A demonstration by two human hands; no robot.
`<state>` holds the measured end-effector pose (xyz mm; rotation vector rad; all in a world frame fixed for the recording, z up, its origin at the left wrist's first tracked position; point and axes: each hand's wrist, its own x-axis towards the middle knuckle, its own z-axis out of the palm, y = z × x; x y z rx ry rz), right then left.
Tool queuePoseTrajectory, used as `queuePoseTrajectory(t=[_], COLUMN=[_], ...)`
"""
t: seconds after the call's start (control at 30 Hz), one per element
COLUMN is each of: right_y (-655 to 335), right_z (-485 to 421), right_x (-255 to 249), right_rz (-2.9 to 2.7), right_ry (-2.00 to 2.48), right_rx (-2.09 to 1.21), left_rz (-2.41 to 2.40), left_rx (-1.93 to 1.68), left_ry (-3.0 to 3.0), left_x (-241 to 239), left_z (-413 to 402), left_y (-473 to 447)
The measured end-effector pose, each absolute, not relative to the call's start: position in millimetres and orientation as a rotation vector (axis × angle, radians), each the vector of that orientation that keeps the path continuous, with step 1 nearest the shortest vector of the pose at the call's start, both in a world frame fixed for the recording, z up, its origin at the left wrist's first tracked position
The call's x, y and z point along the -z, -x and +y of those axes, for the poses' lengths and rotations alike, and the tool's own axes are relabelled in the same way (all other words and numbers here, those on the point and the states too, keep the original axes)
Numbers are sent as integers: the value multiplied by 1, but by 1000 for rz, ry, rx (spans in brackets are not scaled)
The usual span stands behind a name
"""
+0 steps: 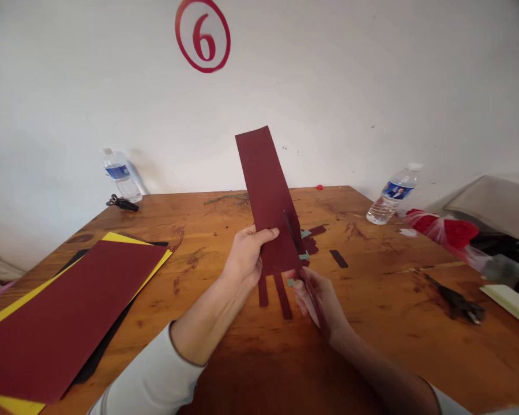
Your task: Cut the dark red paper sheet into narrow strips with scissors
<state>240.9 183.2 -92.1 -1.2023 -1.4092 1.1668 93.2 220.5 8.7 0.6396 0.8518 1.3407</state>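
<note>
A long piece of dark red paper [263,184] stands up at a slant over the middle of the table. My left hand [246,253] grips its lower left part, thumb flat on the front. At the paper's right edge is my right hand [324,302], its fingers closed around scissors [287,222]. One thin blade shows in front of the paper; the handles are mostly hidden by the fingers. A narrow red strip [315,300] hangs from the cut edge across my right hand. Beneath the paper, two dark red strips [284,297] lie on the wood.
Red and grey-green scraps [311,245] and a black strip [338,259] lie behind my right hand. Large red sheets [78,311] over yellow and black ones cover the left side. Bottles [123,176] [393,193] stand at the back; a dark tool [458,301] lies right.
</note>
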Motion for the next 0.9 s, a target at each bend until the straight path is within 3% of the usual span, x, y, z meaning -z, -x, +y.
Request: queuePoseTrajectory(t=[0.9], right_y=[-238], right_z=[181], right_x=[79], right_rz=[-1504], right_ry=[1136], right_rx=[-1157], left_rz=[879], left_rx=[-1436], left_ry=[-755], left_x=[0], left_z=[225], left_y=[-93])
